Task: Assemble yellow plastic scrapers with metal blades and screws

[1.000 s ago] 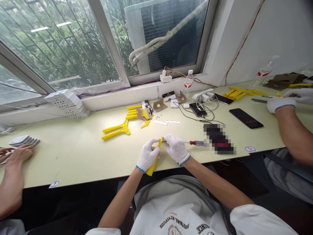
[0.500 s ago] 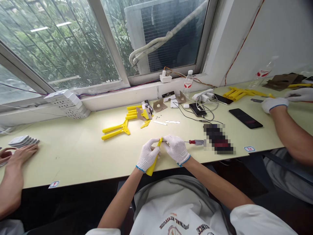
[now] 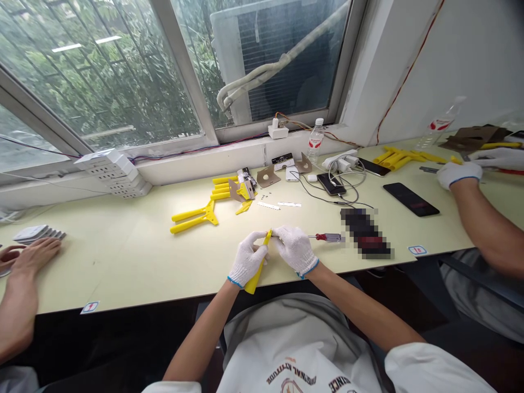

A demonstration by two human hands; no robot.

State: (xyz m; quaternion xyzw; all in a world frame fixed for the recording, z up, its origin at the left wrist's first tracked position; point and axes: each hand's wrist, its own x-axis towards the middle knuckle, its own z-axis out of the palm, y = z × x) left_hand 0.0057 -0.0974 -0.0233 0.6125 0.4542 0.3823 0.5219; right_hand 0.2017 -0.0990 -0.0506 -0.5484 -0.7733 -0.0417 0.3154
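My left hand (image 3: 246, 258), in a white knit glove with a blue cuff, is closed round a yellow plastic scraper handle (image 3: 254, 278), held slanting above the front edge of the table. At the upper end of that handle, my gloved right hand (image 3: 295, 248) is closed with its fingertips pinched together. A screwdriver (image 3: 328, 237) with a red and clear handle points out to the right from behind this hand. Its shaft seems to run under the fingers towards the yellow piece; the grip itself is mostly hidden.
Farther back lie yellow scrapers (image 3: 194, 218), two white strips (image 3: 289, 204), small loose screws (image 3: 265, 196) and brown card pieces (image 3: 268, 177). Phones (image 3: 410, 198) and cables are to the right. A co-worker's gloved hand (image 3: 459, 174) is at right, another person's bare hand (image 3: 39, 254) at left.
My two hands and the yellow handle stay almost where they were. The co-worker's hands at the right and the bare hand at the left have shifted slightly.
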